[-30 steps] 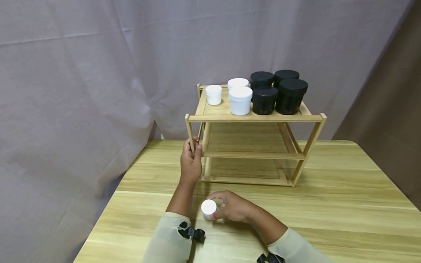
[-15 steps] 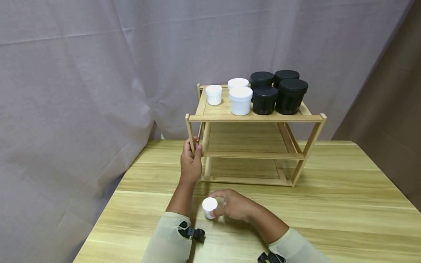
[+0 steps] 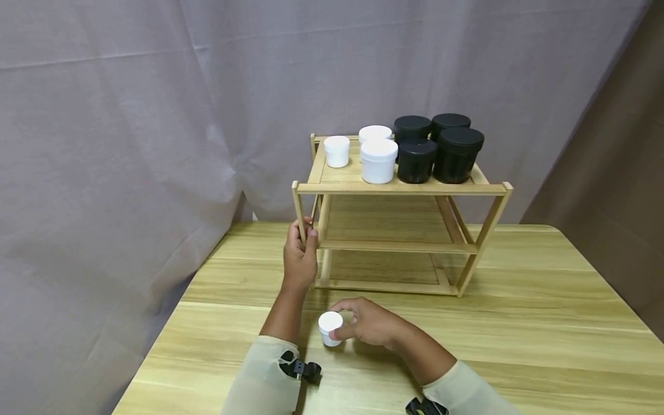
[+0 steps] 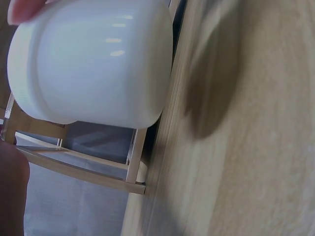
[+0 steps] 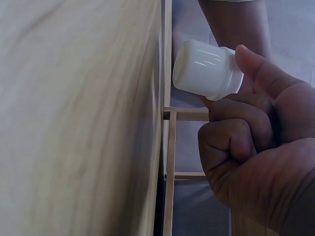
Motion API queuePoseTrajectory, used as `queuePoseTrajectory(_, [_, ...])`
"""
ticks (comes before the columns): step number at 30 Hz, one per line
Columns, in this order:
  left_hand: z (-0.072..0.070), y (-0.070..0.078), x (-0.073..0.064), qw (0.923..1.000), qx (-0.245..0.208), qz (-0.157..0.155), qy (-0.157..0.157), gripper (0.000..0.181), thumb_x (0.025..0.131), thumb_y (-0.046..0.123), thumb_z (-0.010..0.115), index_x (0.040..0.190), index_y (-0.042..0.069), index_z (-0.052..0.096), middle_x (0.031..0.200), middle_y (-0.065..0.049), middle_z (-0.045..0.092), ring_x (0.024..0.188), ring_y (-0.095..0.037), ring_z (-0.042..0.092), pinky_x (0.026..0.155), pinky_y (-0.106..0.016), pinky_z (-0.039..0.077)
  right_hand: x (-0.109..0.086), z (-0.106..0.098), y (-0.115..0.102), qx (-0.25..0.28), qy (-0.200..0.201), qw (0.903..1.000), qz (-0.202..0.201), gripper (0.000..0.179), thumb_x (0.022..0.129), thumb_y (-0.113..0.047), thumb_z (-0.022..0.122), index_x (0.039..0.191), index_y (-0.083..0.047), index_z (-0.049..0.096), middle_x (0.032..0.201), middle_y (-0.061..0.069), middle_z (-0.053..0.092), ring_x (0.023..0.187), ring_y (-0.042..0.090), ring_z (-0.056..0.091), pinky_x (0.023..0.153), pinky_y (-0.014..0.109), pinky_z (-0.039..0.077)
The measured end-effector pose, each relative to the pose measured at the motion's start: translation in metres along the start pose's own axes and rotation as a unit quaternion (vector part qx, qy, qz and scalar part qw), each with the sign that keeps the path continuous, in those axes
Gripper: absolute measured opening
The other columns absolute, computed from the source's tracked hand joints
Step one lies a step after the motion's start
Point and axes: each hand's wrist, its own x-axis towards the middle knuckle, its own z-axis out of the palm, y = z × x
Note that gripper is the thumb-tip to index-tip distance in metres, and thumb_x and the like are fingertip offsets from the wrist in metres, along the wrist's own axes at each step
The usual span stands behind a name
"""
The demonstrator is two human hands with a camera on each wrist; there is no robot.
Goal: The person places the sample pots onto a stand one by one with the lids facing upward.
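Note:
My right hand (image 3: 369,324) pinches a small white lidded jar (image 3: 329,323) by its lid, thumb on the near side. In the right wrist view the jar (image 5: 204,69) is tilted, its base held off the tabletop, with the other fingers curled below the thumb. The same jar (image 4: 98,64) fills the upper left of the left wrist view, and its shadow falls on the wood. My left hand (image 3: 301,262) grips the front left leg of a wooden tiered rack (image 3: 399,246), thumb in front and fingers partly hidden behind the leg.
On the rack's top shelf stand a small white jar (image 3: 337,153), two larger white jars (image 3: 378,164) and several black jars (image 3: 456,158). The rack rests on a wooden table (image 3: 544,323). A grey curtain (image 3: 129,144) hangs behind it.
My right hand has raised the white jar slightly, showing more of its side. The left hand keeps its grip on the rack leg. The head view has shifted a little.

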Motion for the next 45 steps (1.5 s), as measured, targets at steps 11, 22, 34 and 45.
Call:
queuePoseTrajectory(11, [0.001,0.001,0.0,1.0,0.001,-0.002,-0.003,0.03,0.112,0.003,0.054,0.14,-0.01,0.052,0.094,0.0,0.052,0.074,-0.006,0.046,0.064,-0.018,0.039,-0.002,-0.001,-0.002,-0.001,0.005,1.0,0.002,0.032,0.093,-0.011,0.083,0.122,-0.002,0.075,0.112,0.009,0.077,0.094,0.017,0.067,0.084,0.032,0.048])
queuePoseTrajectory(22, [0.002,-0.002,-0.001,0.9999,-0.003,-0.004,-0.016,0.031,0.113,0.003,0.053,0.14,-0.012,0.05,0.094,0.001,0.051,0.074,-0.006,0.044,0.065,-0.018,0.037,-0.01,-0.008,-0.003,-0.021,0.017,0.9996,0.008,0.032,0.095,-0.016,0.082,0.122,-0.003,0.073,0.104,0.005,0.078,0.083,0.016,0.061,0.068,0.027,0.043])
queuePoseTrajectory(34, [0.001,0.0,0.0,0.9998,0.008,-0.019,0.002,0.032,0.113,0.005,0.055,0.141,-0.01,0.052,0.096,0.001,0.052,0.078,-0.008,0.049,0.069,-0.019,0.042,-0.023,-0.015,-0.016,-0.027,0.028,0.9992,0.011,0.045,0.095,-0.016,0.083,0.134,0.0,0.069,0.101,0.009,0.078,0.067,0.013,0.053,0.058,0.025,0.037])
queuePoseTrajectory(45, [0.001,0.001,0.0,0.9999,-0.001,-0.016,-0.003,0.033,0.113,0.005,0.054,0.142,-0.011,0.051,0.094,0.001,0.052,0.077,-0.007,0.048,0.067,-0.019,0.041,-0.043,-0.023,-0.043,-0.055,0.064,0.9965,-0.003,0.06,0.097,-0.025,0.083,0.147,-0.001,0.061,0.077,0.004,0.065,0.059,0.012,0.046,0.05,0.022,0.037])
